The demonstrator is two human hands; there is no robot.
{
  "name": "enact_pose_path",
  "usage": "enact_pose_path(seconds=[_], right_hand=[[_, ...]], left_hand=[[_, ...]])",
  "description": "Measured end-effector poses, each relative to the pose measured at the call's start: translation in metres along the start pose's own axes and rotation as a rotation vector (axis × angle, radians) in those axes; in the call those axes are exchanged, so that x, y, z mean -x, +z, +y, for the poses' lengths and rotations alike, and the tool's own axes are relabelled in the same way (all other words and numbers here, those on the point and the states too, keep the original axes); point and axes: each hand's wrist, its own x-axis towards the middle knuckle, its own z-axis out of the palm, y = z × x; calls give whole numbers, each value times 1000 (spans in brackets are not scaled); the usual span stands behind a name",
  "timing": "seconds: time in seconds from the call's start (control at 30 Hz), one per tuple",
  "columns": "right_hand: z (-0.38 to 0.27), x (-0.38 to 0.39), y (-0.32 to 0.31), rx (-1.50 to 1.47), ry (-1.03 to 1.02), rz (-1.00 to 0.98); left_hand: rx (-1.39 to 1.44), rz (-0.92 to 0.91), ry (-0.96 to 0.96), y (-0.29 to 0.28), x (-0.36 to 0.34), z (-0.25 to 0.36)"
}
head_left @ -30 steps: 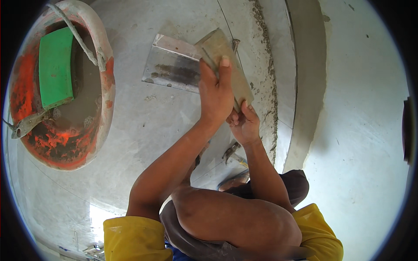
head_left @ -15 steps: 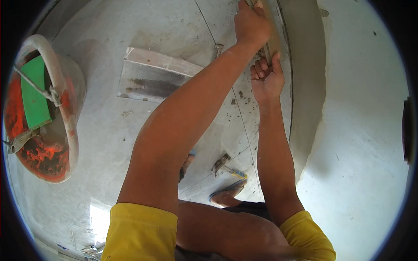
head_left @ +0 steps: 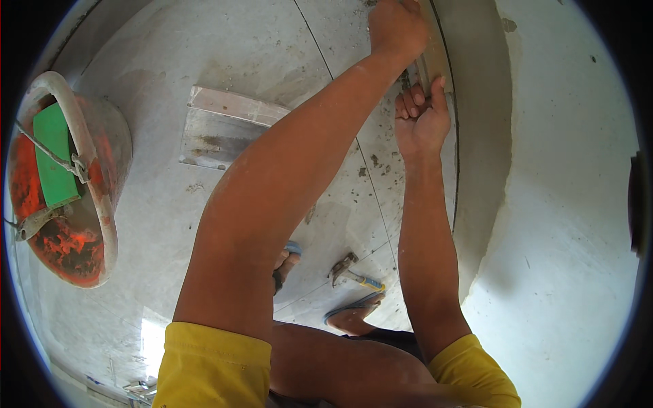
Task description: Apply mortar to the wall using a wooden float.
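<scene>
A narrow beige strip [head_left: 435,58] lies along the foot of the wall at the top of the view. My left hand [head_left: 400,28] is closed over its far part, with the fingertips partly out of frame. Nearer to me, my right hand [head_left: 423,122] grips the strip's near end, palm up, thumb along it and fingers curled beneath. Loose grey crumbs [head_left: 374,160] are scattered on the floor beside my right wrist. A flat grey rectangular piece [head_left: 214,139] with a pale band along one edge lies left of my left forearm, which covers part of it.
At the left a dirty bucket [head_left: 109,197], orange inside, holds a green block [head_left: 54,156] and a metal tool [head_left: 37,221]. A hammer [head_left: 357,275] with a blue and yellow handle rests on the tiles by my sandalled foot [head_left: 354,318]. The white wall [head_left: 564,204] rises at the right.
The strip has shifted slightly right, closer to the wall's foot, and both hands have moved with it. My view has tilted a little, so the bucket and grey piece appear lower.
</scene>
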Motion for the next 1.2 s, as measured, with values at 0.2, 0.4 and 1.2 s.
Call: enact_pose_path(seconds=[0.2,0.4,1.2], right_hand=[[-1,1,1,-11,-6,24],[-2,6,-5,-58,-16,58],[-5,6,-30,-90,3,79]], left_hand=[[40,-3,71,0,3,0],[119,-85,43,7,7,-4],[45,113,32,44,38,-2]])
